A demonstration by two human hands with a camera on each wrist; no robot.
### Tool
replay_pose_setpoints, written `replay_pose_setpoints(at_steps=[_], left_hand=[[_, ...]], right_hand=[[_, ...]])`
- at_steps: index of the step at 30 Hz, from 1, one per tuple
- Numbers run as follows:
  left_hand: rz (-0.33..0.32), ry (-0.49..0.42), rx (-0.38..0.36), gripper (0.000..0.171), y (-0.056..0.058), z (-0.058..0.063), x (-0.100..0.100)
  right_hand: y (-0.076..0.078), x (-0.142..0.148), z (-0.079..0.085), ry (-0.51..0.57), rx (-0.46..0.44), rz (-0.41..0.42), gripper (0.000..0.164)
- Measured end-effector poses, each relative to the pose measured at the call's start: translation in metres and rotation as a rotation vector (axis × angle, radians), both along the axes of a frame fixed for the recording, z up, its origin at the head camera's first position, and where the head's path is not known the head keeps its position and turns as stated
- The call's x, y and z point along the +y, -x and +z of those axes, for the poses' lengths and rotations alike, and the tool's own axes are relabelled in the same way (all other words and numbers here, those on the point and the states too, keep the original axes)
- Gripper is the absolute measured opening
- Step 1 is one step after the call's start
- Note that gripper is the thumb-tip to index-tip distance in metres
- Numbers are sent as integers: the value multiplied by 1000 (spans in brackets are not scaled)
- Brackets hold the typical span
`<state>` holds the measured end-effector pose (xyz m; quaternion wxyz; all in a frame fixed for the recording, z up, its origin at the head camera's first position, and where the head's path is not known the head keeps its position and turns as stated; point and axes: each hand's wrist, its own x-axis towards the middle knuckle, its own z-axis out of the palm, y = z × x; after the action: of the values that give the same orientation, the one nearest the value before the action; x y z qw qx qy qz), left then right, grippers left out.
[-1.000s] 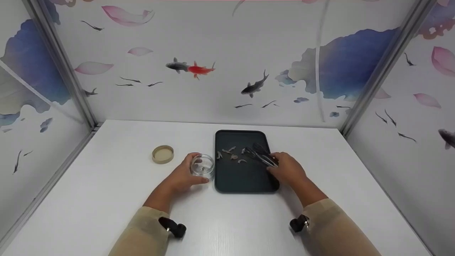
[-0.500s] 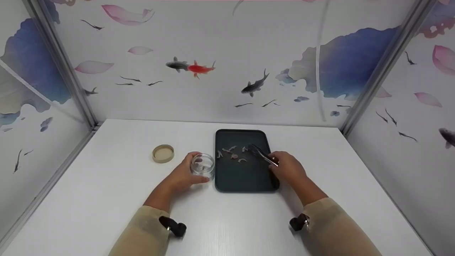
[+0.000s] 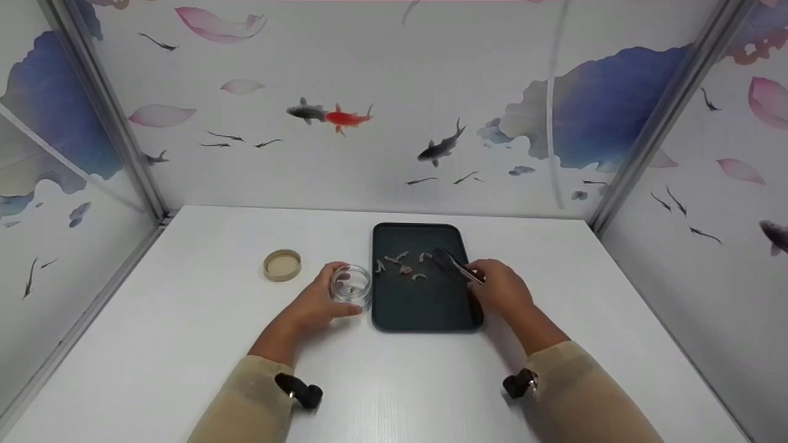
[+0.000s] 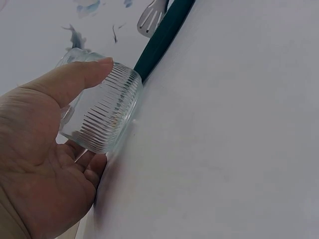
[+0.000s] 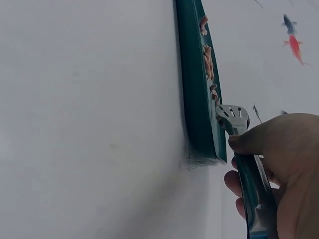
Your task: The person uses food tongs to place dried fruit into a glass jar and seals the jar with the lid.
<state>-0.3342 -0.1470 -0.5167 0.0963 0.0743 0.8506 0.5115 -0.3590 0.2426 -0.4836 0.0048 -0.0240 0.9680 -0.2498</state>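
My left hand [image 3: 314, 300] holds a clear ribbed glass jar [image 3: 351, 284] upright on the table, thumb on the near side and fingers on the far side. The jar's mouth is uncovered; a small speck shows inside. Just right of it lies a dark green tray [image 3: 425, 314] with several small, curled, brownish dried pieces [image 3: 405, 269]. Over the tray's right side, my right hand [image 3: 502, 286] grips metal tongs [image 5: 254, 184]. Their slotted head [image 5: 233, 115] is just right of the rightmost piece, and no piece can be made out between the tips.
A round tan lid [image 3: 282, 265] lies on the white table [image 3: 394, 381], left of and beyond the jar. Printed panels [image 3: 381, 172] with fish and petals enclose the table at the back and both sides.
The tongs' head has shifted slightly right, off the rightmost dried piece, which stays on the tray. The tongs' two arms look closer together than before. The left hand and jar have not moved.
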Motion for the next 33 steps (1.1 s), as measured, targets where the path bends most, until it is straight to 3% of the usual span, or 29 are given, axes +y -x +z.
replay_pose_setpoints(at_steps=[9, 21, 33], left_hand=[[-30, -46, 17, 100, 2, -3, 1], [20, 27, 8, 102, 1, 0, 3], [0, 9, 29, 101, 0, -1, 2]], right_hand=[[-5, -5, 9, 14, 45, 15, 40], [-20, -36, 30, 46, 76, 66, 42], [-37, -64, 45, 50, 109, 110, 44]])
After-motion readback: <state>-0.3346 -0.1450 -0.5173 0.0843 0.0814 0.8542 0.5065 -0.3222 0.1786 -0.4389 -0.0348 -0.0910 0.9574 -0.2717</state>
